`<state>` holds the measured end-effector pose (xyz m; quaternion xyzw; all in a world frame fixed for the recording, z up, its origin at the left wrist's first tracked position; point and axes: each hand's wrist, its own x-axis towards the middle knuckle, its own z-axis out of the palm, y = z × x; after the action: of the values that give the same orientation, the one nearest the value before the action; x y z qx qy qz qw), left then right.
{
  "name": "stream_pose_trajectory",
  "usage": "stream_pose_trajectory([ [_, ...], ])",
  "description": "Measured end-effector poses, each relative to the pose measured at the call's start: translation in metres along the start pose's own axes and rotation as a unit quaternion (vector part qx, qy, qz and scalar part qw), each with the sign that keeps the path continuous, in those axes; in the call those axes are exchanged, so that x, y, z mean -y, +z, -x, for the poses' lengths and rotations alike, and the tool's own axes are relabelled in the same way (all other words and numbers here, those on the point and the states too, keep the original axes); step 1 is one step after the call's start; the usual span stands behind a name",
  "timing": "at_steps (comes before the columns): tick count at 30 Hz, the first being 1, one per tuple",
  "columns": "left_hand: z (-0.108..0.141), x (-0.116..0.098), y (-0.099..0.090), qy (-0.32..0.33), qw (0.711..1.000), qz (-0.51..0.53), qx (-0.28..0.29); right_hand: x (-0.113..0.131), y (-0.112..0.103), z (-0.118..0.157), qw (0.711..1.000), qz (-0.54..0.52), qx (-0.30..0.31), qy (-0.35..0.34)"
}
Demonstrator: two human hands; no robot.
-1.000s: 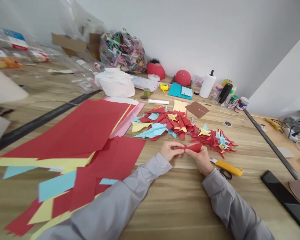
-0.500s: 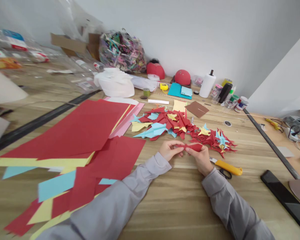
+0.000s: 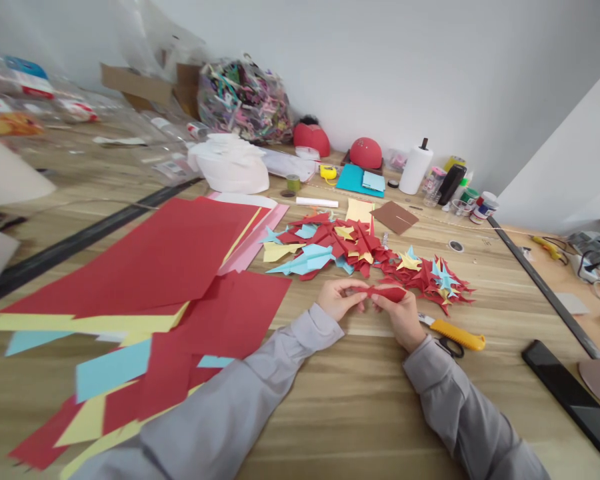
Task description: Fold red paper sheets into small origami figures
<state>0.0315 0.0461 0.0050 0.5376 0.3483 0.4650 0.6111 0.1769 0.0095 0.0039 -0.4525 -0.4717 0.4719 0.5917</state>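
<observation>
Head: narrow, folded red paper (image 3: 392,293)

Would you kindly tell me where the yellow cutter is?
In the head view, the yellow cutter lies just right of the right hand, left of the phone.

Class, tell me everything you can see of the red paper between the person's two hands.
The red paper is plain, looks thin and folded, and lies roughly level from left to right. The left hand pinches its left part; the right hand holds it nearer the middle, with a wider part showing on the right. It is nearer the viewer than the piled paper shapes. Fingers hide its exact folds.
</observation>
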Motion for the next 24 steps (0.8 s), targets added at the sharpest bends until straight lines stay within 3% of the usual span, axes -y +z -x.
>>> stream_pose_trajectory([
  [6, -0.0007, 0.0034, -0.0013, 0.02, 1.0, -0.013, -0.018, -0.0045, -0.0008, 0.0002, 1.0, 0.013, -0.013, -0.005],
  [24, -0.0033, 0.0027, -0.0007, -0.026, 1.0, 0.004, -0.005, -0.0094, -0.0041, 0.0002, 0.999, 0.039, -0.002, -0.017],
])
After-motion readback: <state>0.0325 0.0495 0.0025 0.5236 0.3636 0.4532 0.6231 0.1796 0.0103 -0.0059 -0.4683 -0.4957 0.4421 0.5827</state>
